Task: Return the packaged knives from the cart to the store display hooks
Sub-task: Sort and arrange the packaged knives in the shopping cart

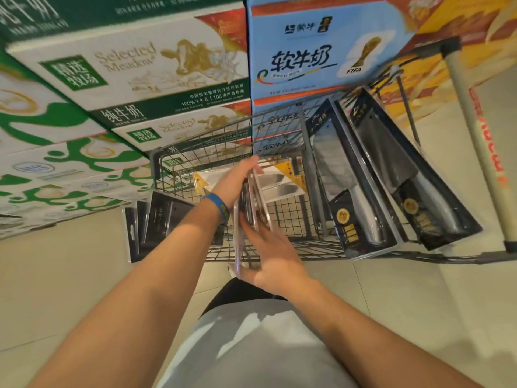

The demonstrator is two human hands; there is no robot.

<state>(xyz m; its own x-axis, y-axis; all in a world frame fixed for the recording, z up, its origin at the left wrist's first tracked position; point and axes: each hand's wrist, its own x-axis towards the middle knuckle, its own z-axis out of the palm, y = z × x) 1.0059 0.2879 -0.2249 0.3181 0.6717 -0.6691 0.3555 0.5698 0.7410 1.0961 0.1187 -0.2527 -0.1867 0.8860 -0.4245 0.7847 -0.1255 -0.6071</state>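
Over the wire cart (279, 242) both my hands hold a thin stack of clear-packed knives (253, 217) on edge. My left hand (237, 180), with a blue wristband, grips the stack's far end. My right hand (268, 253) holds its near end from below. Two large cleavers in black packs (344, 180) (414, 175) lean against the cart's right side. White and yellow knife packs (277, 183) lie flat on the cart floor. Dark packs (156, 219) stand at the cart's left side. No display hooks are in view.
Stacked milk cartons, green and white (134, 68) and blue (321, 51), rise right behind the cart. The cart's pale handle bar (475, 135) runs down the right. Beige floor tiles (70, 275) spread around me.
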